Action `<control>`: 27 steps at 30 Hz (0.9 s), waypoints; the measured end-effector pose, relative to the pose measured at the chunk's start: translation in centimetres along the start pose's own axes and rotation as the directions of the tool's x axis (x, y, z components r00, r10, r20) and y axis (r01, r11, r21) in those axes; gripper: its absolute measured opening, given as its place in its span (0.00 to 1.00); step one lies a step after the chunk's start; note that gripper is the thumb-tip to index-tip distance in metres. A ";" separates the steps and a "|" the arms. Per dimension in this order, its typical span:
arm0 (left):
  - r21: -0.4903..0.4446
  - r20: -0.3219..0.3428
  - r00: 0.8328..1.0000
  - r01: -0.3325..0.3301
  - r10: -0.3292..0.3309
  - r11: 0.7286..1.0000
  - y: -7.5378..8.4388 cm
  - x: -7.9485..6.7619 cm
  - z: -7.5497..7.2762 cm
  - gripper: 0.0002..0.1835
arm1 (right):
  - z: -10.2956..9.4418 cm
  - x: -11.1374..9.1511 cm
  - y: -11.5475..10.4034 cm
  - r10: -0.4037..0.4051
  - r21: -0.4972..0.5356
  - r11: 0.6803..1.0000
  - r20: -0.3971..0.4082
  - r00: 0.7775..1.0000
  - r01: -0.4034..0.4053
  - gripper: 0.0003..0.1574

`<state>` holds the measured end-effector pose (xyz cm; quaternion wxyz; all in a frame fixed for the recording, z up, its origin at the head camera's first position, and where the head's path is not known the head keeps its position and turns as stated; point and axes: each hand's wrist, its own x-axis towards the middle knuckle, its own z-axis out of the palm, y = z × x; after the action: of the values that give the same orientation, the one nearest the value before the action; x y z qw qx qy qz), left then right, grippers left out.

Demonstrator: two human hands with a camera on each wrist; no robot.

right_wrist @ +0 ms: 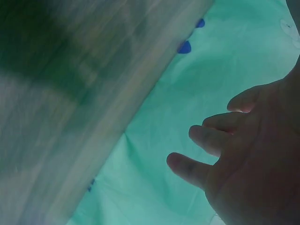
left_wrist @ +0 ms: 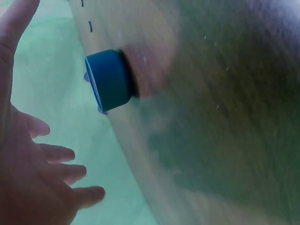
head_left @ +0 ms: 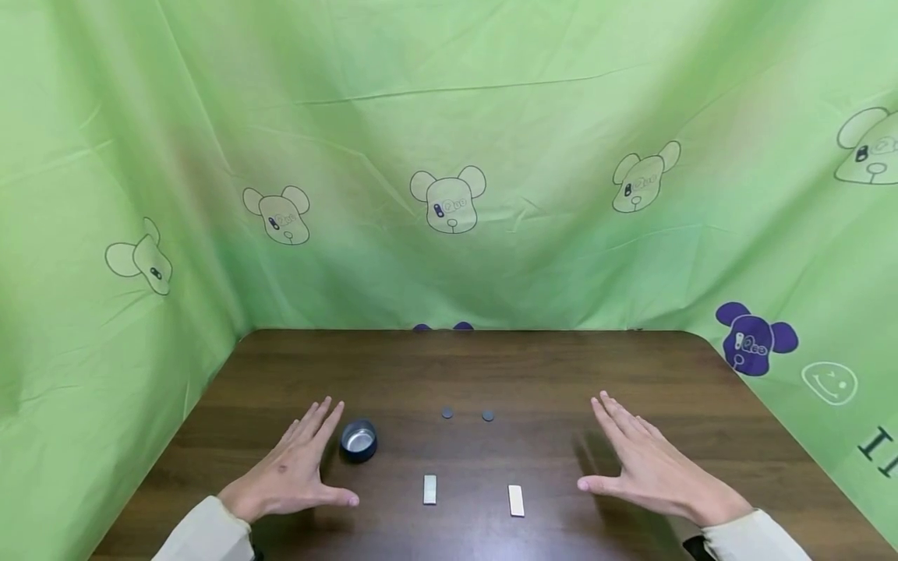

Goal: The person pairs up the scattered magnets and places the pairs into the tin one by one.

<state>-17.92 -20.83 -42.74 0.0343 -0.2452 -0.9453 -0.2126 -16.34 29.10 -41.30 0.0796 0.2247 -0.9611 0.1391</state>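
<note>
In the head view my left hand (head_left: 295, 467) hovers over the left of the table, fingers straight and thumb spread. Just right of its fingertips stands a small dark round bowl (head_left: 358, 442) with a silvery inside; hand and bowl look apart. The left wrist view shows the same bowl (left_wrist: 110, 79) from the side, blue-tinted. My right hand (head_left: 648, 471), also with straight, spread fingers, is held over the table's right part and touches nothing. Between the hands lie two small pale rectangular pieces (head_left: 430, 490) and, farther back, two small dark discs (head_left: 447, 413).
The brown wooden table (head_left: 561, 366) has rounded far corners. A green cloth (head_left: 533, 257) printed with bear heads hangs behind it and along both sides. In the right wrist view the right hand (right_wrist: 258, 154) appears against this cloth, beyond the table edge.
</note>
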 end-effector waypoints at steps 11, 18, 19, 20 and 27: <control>-0.118 -0.013 1.000 -0.008 0.007 0.993 0.3 0.4 1.0 0.66 | 0.5 0.5 -1.5 0.020 0.112 0.993 0.032 0.999 -0.024 0.69; -0.251 -0.059 0.998 -0.019 0.004 0.968 0.7 0.6 1.4 0.57 | 0.8 0.6 -2.5 0.045 0.204 0.977 0.059 0.997 -0.056 0.65; -0.260 -0.068 0.998 -0.028 0.011 0.965 0.7 0.6 1.4 0.56 | 0.9 0.7 -2.6 0.033 0.216 0.975 0.056 0.998 -0.045 0.64; -0.270 -0.072 0.997 -0.038 0.019 0.962 0.8 0.7 1.5 0.55 | 1.0 0.7 -2.7 0.020 0.229 0.973 0.054 0.998 -0.032 0.64; -0.310 -0.090 0.995 -0.072 0.046 0.948 1.1 0.9 2.0 0.49 | 1.7 1.0 -3.0 -0.119 0.311 0.944 -0.001 0.993 0.114 0.56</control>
<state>-18.09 -18.70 -43.95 0.0401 -0.2669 -0.8896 -0.3685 -16.01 25.59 -42.03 0.0427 0.2922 -0.9130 0.2816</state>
